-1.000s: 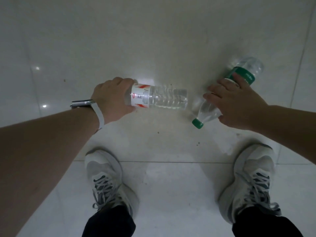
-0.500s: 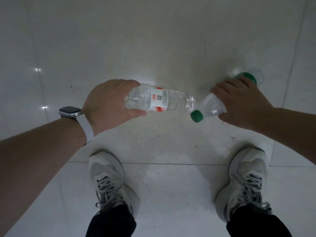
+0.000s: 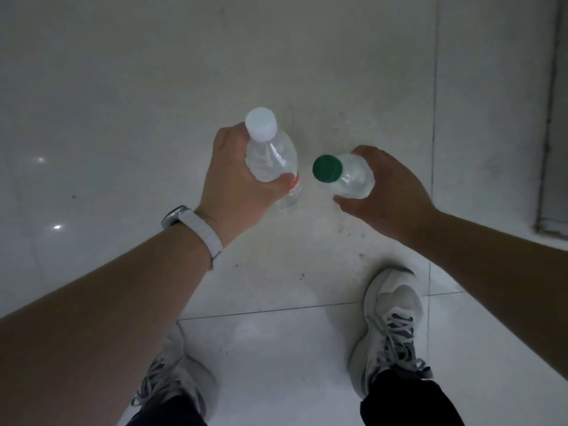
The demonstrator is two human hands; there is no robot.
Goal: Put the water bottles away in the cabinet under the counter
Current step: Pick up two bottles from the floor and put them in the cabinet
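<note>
Above the floor [image 3: 123, 87], the left hand [image 3: 233, 182] and right hand [image 3: 390, 189] each clasp an upright bottle; best keep both wrapped firmly while carrying.

Both forearms are bare, with no sleeves showing. On the left wrist sits a watch [image 3: 175, 215] with a silvery metal case, fastened by a smooth white band [image 3: 205, 235] that wraps round the wrist. The legs are in dark trousers [image 3: 408, 401], nearly black, reaching down to the ankles. On the feet are pale grey-white trainers [image 3: 392, 321] with rounded toes, darker grey panels along the tongue, and grey-and-white laces crossed and tied in loose bows.
</note>
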